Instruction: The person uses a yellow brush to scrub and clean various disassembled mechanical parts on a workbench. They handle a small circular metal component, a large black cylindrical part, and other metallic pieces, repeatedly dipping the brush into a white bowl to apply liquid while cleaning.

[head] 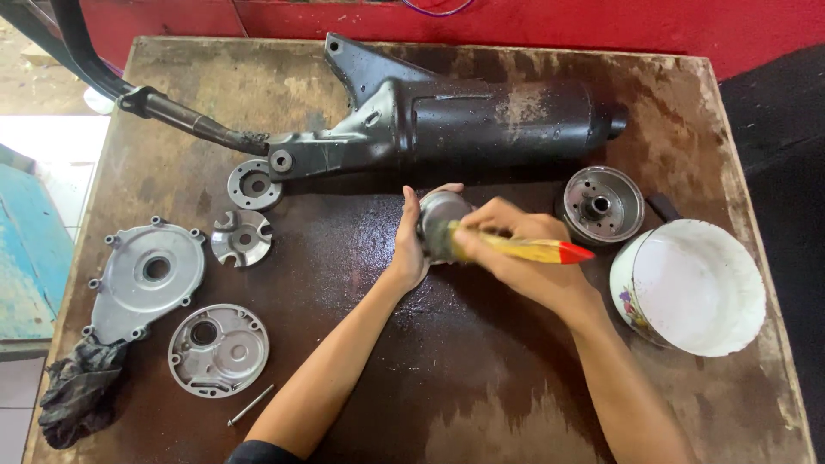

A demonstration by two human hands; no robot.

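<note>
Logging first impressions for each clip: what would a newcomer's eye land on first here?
Probably the two hands at the table's middle: the left hand steadies a round metal part while the right hand works a yellow-handled brush with a red tip against it. Next, the long black exhaust muffler lying across the back of the wet brown table. A white enamel pot sits at the right, and grey engine covers lie at the left.

Bare wet tabletop (447,387) lies open near the front edge, hemmed by the black exhaust (481,116) behind, metal covers (150,275) left, white pot (696,288) right
</note>
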